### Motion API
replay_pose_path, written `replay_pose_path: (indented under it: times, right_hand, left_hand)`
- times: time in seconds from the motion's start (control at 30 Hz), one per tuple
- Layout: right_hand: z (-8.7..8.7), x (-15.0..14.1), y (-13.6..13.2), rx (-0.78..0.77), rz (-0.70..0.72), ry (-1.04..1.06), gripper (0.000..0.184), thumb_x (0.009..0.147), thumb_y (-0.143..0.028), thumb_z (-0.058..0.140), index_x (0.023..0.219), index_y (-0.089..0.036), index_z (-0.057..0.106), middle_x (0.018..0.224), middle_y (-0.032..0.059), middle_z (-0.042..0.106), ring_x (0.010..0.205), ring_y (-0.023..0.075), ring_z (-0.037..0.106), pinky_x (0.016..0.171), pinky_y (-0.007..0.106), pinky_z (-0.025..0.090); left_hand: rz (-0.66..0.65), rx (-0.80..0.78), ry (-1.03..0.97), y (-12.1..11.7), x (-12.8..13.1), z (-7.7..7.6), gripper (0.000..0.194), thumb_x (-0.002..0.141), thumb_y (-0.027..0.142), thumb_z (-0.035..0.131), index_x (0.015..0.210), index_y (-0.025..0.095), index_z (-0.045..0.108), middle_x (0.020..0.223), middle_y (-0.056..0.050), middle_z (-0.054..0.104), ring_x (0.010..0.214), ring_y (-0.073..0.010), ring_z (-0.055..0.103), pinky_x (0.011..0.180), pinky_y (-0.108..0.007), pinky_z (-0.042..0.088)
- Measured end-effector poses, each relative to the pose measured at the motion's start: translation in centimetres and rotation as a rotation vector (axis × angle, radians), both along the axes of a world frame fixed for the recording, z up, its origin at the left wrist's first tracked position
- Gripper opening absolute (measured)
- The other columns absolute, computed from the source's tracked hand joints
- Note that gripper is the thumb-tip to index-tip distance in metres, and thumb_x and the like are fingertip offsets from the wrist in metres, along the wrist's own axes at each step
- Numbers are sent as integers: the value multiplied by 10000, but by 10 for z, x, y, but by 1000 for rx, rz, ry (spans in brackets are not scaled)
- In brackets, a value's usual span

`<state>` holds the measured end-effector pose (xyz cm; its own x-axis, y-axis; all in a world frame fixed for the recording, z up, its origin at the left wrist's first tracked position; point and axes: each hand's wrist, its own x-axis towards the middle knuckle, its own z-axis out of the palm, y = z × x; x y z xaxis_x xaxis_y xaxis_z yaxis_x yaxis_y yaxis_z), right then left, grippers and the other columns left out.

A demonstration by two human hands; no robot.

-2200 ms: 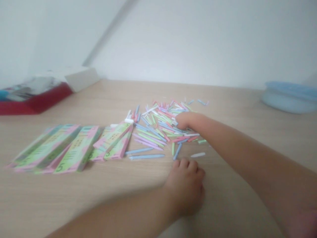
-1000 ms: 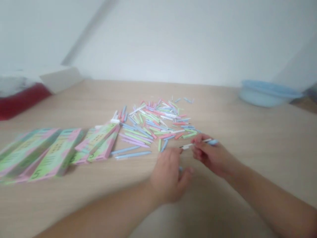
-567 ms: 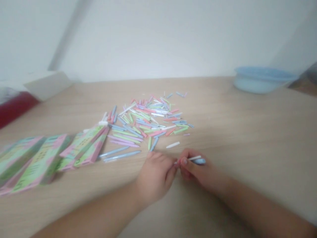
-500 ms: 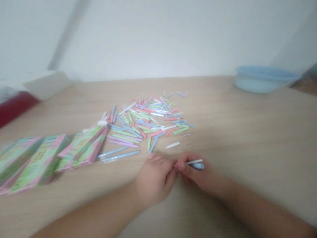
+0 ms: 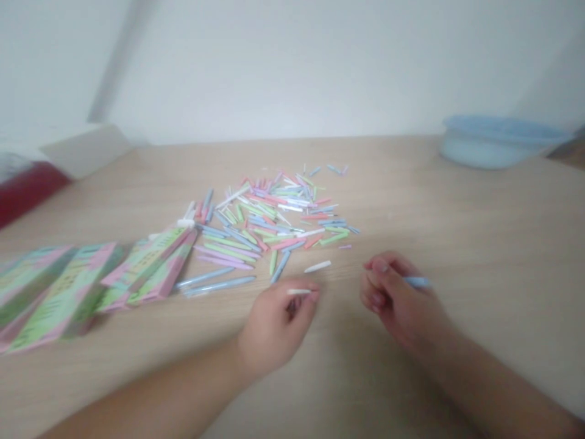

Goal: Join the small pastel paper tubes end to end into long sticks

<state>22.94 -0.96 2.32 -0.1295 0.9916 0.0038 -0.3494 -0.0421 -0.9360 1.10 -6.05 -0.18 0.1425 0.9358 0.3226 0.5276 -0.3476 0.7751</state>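
Note:
My left hand [image 5: 276, 323] rests on the wooden table just below the pile, with a short white stick [image 5: 299, 291] pinched in its fingers. My right hand [image 5: 397, 299] is farther right, its fingers curled and holding a light blue stick [image 5: 417, 281]. Beyond both hands spreads a loose pile of thin pastel sticks [image 5: 274, 213] in blue, green, pink and white. A lone white stick [image 5: 317, 266] lies just above my left hand.
Printed green-and-pink paper bundles [image 5: 146, 268] marked with a 5 lie at the left of the wooden table [image 5: 411, 213]. A pale blue plastic bowl [image 5: 498, 143] stands at the far right. A red container [image 5: 27, 189] and a white box [image 5: 86, 149] sit at the far left.
My hands have drawn apart. The white and blue pieces, together at my fingertips before, are now separate, white in my left hand and blue in my right.

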Motion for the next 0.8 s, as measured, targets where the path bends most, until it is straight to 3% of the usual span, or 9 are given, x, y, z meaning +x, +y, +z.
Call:
replay_pose_path:
  times: [0.13, 0.27, 0.47, 0.8]
  right_hand:
    - [-15, -2, -7, 1, 108, -193, 359, 872, -588, 795, 841, -247, 690, 516, -65, 457, 461, 114, 384, 440, 272, 271]
    - [-25, -6, -9, 10, 181, -381, 413, 893, -645, 741, 863, -233, 726, 534, -50, 482, 485, 122, 393, 450, 282, 275]
    - [-32, -15, -8, -129, 204, -273, 456, 865, -650, 762, 1043, -232, 790, 509, -73, 422, 467, 113, 320, 436, 278, 207]
    - [-23, -23, -16, -258, 254, -88, 368, 845, -582, 785, 997, -248, 771, 514, -77, 402, 476, 115, 273, 465, 293, 181]
  left_hand:
    - [83, -227, -378, 8, -1, -6, 239, 986, 417, 674, 1024, 184, 712, 861, -47, 774, 745, -175, 716, 666, -270, 545]
    - [52, -299, -585, 12, -1, -1, 300, 931, 461, 753, 965, 172, 681, 901, -68, 811, 855, -201, 778, 760, -289, 598]
    - [-3, -323, -584, 6, 1, 5, 311, 921, 465, 778, 919, 182, 651, 951, -91, 828, 878, -207, 792, 749, -285, 607]
    - [-54, -222, -473, -1, 0, -4, 244, 1000, 436, 694, 966, 211, 606, 969, -70, 812, 951, -223, 796, 782, -309, 607]
